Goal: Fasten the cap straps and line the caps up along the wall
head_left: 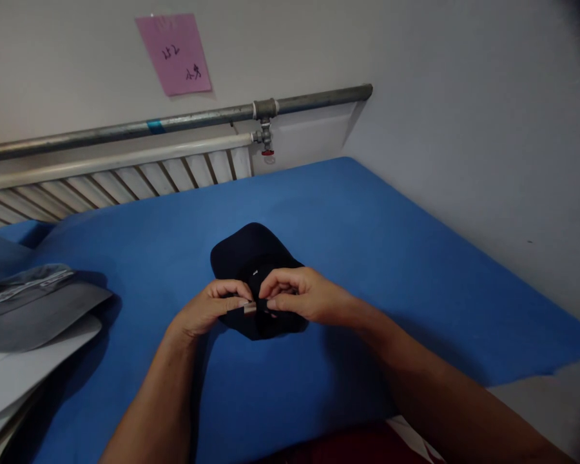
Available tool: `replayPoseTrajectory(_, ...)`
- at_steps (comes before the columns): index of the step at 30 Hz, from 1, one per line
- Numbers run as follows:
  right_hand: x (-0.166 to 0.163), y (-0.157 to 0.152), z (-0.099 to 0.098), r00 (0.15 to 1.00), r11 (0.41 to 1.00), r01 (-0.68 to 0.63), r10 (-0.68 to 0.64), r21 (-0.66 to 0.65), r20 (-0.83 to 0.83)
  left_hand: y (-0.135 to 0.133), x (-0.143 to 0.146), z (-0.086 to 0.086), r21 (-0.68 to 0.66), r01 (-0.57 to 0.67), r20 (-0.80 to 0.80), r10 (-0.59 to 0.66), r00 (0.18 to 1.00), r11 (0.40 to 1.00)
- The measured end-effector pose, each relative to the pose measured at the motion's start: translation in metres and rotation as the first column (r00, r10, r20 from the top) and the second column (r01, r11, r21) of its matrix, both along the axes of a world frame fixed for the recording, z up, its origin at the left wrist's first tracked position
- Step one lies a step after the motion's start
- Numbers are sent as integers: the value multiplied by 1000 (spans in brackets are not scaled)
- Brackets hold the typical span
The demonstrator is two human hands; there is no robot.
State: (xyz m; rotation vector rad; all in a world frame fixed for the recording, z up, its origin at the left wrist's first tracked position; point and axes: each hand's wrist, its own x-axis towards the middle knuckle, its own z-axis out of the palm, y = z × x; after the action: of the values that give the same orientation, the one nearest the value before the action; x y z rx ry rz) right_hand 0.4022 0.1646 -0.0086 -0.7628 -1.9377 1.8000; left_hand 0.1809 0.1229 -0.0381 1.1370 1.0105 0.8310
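Dark navy cap (251, 258) lying on the blue desk (391, 258), roughly at the middle of the cloth-covered top, crown rounded toward the far side and long axis running near to far, tilted a little to the left at the far end. Back of the cap turned toward the near edge, with a small metal buckle (249, 309) on the rear strap showing pale between the fingertips. Left hand (207, 309) curled, thumb and forefinger pinched on the strap just left of the buckle. Right hand (302, 296) likewise curled, fingertips pressed on the strap just right of the buckle, knuckles covering part of the cap's near rim. Both hands touching each other almost at the fingertips, forearms coming in from the near edge.

Off to the left, well apart from the cap, a stack of grey caps (33, 309) with stiff brims overlapping, partly cut by the picture edge. Beyond the far edge of the desk, a white radiator (125, 177) with slanted ribs, and above it a grey pipe (183, 119) running left to right along the wall, with a small red-handled valve (267, 148) hanging from a joint. Higher on the wall, a pink paper note (174, 55) with handwriting, too small to read. Bare blue surface all around the cap.
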Motion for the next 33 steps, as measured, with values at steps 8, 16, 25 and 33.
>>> replayPoseTrajectory(8, -2, -5, 5, 997, 999, -48, 48, 0, -58, -1, 1, -1, -64, -12, 7, 13, 1000, 998)
replayPoseTrajectory(16, -5, -8, 0, 994, 999, -40, 43, 32, -98, -4, 7, 2, -121, 29, 25, -26, 999, 992)
replayPoseTrajectory(25, -3, -9, 5, 997, 998, 33, -29, 54, -69, -4, 0, 7, 63, -48, 123, 40, 992, 997)
replayPoseTrajectory(33, -4, -11, 2, 999, 987, 29, -23, 161, -44, -15, -13, 24, 211, 156, -156, -124, 980, 965)
